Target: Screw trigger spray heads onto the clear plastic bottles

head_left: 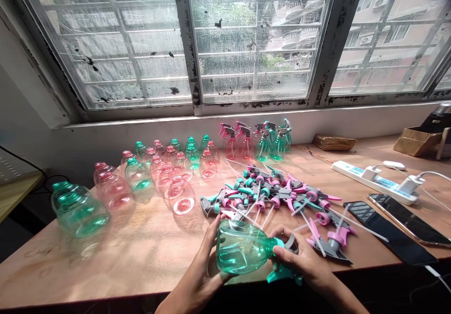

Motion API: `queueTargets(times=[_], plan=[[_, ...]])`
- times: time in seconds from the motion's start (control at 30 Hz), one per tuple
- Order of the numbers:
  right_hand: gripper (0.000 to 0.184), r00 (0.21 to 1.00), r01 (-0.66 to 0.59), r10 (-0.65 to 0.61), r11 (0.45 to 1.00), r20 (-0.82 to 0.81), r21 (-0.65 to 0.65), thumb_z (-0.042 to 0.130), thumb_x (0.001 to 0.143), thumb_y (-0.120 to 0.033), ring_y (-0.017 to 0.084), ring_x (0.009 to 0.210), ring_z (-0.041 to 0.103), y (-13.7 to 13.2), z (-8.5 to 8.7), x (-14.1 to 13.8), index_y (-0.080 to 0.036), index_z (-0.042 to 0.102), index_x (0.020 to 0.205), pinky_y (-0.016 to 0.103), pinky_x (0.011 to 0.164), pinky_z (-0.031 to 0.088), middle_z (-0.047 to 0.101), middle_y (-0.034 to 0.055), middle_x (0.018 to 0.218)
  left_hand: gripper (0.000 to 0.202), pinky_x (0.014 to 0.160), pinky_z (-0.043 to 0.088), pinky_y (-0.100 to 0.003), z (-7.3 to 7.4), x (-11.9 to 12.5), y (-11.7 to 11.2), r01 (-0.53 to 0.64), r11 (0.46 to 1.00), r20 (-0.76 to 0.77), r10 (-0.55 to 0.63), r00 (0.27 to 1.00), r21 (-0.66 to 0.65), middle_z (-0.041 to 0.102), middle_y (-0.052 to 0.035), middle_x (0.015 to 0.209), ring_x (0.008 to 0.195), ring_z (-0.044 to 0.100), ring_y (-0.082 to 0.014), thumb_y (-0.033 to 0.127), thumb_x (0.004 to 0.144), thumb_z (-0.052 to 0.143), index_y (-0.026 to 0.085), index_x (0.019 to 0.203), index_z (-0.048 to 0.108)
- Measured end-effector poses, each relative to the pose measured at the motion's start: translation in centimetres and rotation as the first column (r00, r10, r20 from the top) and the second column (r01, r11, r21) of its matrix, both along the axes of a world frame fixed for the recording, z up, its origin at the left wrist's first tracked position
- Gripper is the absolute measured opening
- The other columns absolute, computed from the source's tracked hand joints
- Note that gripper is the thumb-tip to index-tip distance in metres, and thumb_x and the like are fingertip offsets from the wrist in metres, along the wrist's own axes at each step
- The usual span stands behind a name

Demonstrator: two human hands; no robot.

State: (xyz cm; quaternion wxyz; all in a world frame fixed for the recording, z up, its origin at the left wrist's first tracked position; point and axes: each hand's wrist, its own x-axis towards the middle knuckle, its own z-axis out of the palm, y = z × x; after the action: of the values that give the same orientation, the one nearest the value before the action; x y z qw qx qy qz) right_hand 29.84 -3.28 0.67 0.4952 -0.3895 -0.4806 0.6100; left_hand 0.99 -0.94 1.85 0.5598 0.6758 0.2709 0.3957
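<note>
A clear green spray bottle lies sideways in the air over the table's front edge, its neck to the right. My left hand is wrapped round the bottle's base end. At the neck, my right hand closes its fingers on the green collar of the trigger sprayer, whose green trigger hangs below; part of the sprayer is hidden by the fingers. Just beyond my hands lies a heap of loose pink, green and grey trigger sprayers with white tubes.
Open pink bottles and green bottles stand to the left. Several bottles with sprayers stand by the window wall. On the right are two phones, a power strip with cables, and a brown packet.
</note>
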Motion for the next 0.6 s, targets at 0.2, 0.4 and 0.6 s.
queueTargets(times=[0.2, 0.4, 0.6], plan=[[0.049, 1.0, -0.002, 0.002, 1.0, 0.022, -0.012, 0.091, 0.08, -0.056, 0.02, 0.067, 0.072, -0.1, 0.4, -0.2, -0.021, 0.065, 0.102, 0.029, 0.065, 0.054, 0.074, -0.0005, 0.077, 0.089, 0.133, 0.027, -0.053, -1.0, -0.2, 0.3, -0.006, 0.998, -0.009, 0.006, 1.0, 0.058, 0.013, -0.0036, 0.183, 0.166, 0.014, -0.0395, 0.039, 0.103, 0.073, 0.045, 0.171, 0.016], [0.049, 0.998, 0.013, -0.013, 1.0, 0.057, 0.0, 0.091, 0.08, -0.056, 0.02, 0.067, 0.072, -0.2, 0.6, -0.3, -0.021, 0.064, 0.102, 0.03, 0.065, 0.054, 0.075, -0.0007, 0.075, 0.107, 0.135, 0.018, -0.057, -0.2, -0.3, 0.0, -0.046, 0.997, -0.071, 0.05, 0.996, 0.067, 0.013, -0.0028, 0.183, 0.167, 0.008, -0.0404, 0.033, 0.092, 0.087, 0.042, 0.172, 0.017], [0.05, 1.0, -0.002, 0.002, 1.0, 0.027, -0.01, 0.09, 0.079, -0.058, 0.019, 0.066, 0.07, -0.1, 0.7, -0.3, -0.022, 0.064, 0.101, 0.029, 0.064, 0.052, 0.072, -0.0017, 0.077, 0.094, 0.131, 0.031, -0.055, -0.1, 0.1, -0.1, -0.065, 0.996, -0.047, 0.068, 0.997, 0.056, 0.014, -0.0032, 0.183, 0.166, 0.017, -0.0402, 0.041, 0.098, 0.08, 0.044, 0.171, 0.021]])
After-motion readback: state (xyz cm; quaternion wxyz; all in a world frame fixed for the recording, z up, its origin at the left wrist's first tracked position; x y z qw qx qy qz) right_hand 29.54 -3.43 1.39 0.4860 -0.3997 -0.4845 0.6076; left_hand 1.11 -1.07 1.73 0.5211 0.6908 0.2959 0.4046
